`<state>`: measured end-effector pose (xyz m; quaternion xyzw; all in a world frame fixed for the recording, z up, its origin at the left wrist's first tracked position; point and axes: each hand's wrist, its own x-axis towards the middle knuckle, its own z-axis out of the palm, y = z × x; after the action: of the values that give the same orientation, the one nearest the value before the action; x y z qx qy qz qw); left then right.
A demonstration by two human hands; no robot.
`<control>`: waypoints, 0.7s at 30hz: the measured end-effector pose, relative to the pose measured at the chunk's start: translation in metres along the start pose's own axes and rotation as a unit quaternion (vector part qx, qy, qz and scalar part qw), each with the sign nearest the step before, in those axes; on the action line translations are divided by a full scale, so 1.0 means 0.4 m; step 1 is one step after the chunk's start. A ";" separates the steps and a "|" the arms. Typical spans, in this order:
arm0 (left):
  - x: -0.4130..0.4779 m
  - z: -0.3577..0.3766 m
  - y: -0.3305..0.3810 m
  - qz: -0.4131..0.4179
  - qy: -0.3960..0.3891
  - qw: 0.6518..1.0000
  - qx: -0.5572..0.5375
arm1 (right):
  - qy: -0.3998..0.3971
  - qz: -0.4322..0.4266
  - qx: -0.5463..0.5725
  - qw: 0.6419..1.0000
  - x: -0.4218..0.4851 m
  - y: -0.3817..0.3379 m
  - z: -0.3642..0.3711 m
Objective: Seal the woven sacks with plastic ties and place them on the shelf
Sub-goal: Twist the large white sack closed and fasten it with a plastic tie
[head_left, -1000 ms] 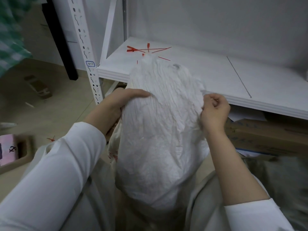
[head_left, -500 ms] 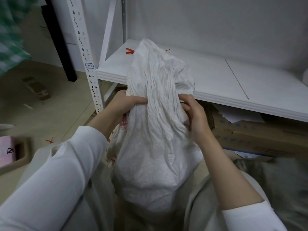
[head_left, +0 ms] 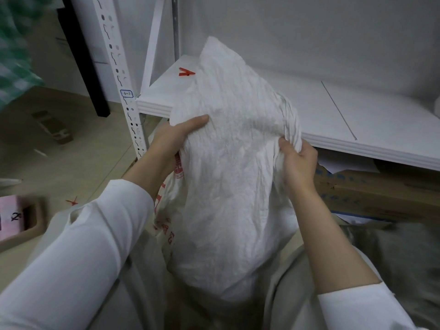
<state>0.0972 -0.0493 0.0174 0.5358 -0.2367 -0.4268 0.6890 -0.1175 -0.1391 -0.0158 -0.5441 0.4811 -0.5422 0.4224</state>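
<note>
Both hands grasp the crumpled white woven sack (head_left: 228,163) near its top: the left hand (head_left: 176,141) pinches the left edge under its thumb, and the right hand (head_left: 297,163) bunches the gathered fabric on the right. The sack stands upright between the person's knees, its loose mouth leaning over the near edge of the white metal shelf (head_left: 357,115). A red plastic tie (head_left: 186,72) lies on the shelf just left of the sack. A brown cardboard box (head_left: 381,194) sits under the shelf on the right.
</note>
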 end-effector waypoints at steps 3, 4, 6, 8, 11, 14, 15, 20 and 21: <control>0.007 -0.004 -0.002 0.004 0.016 0.999 -0.041 | 0.050 0.019 -0.004 0.999 0.021 0.021 -0.002; 0.013 -0.009 -0.001 0.001 0.020 0.998 -0.059 | 0.059 0.030 -0.002 0.998 0.026 0.026 -0.003; 0.025 -0.016 0.000 -0.012 0.010 0.996 -0.086 | 0.068 0.051 0.005 0.996 0.030 0.031 -0.005; 0.029 -0.022 0.000 -0.053 -0.024 0.996 -0.072 | 0.063 0.060 -0.004 0.996 0.027 0.033 -0.001; 0.022 -0.024 -0.005 -0.148 -0.097 0.984 0.018 | 0.037 0.031 -0.049 0.998 0.006 0.025 0.009; 0.022 -0.022 -0.018 -0.175 -0.135 0.974 0.039 | -0.025 -0.009 -0.051 0.998 -0.026 0.009 0.016; 0.023 -0.019 -0.021 -0.172 -0.132 0.975 0.039 | -0.056 -0.012 -0.029 0.998 -0.039 0.000 0.019; 0.026 -0.007 -0.043 -0.104 -0.098 0.989 0.019 | -0.179 0.003 0.064 0.982 -0.080 -0.033 0.041; 0.023 -0.003 -0.046 -0.095 -0.102 0.990 0.007 | -0.191 0.014 0.074 0.979 -0.081 -0.035 0.044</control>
<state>0.0970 -0.0575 -0.0014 0.5145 -0.2572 -0.5413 0.6133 -0.0972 -0.1060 -0.0090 -0.5979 0.3575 -0.4566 0.5534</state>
